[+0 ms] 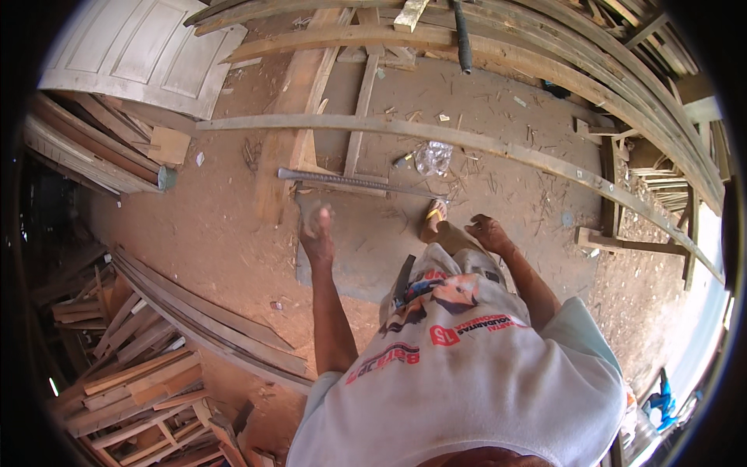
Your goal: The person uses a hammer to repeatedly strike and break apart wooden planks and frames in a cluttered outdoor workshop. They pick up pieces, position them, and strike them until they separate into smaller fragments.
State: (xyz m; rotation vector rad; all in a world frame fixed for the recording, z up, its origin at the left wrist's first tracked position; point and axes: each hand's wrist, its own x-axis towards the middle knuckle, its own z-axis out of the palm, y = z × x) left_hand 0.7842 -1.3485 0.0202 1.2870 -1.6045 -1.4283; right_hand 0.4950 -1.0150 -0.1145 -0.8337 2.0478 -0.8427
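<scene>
Ribbed grey bar point(346, 180), crosswise — beyond the left hand point(318, 233), apart

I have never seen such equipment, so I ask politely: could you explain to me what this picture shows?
There is no machine: a person uses two bare hands. A wide fisheye camera on the head looks down, so straight edges bend. The left hand is blurred but looks empty; the right hand is curled, with nothing visibly held. Ahead are a long, thin grey strip and, on the dusty brown floor, crumpled clear plastic. Beyond them stretches a long brown wooden beam.
</scene>
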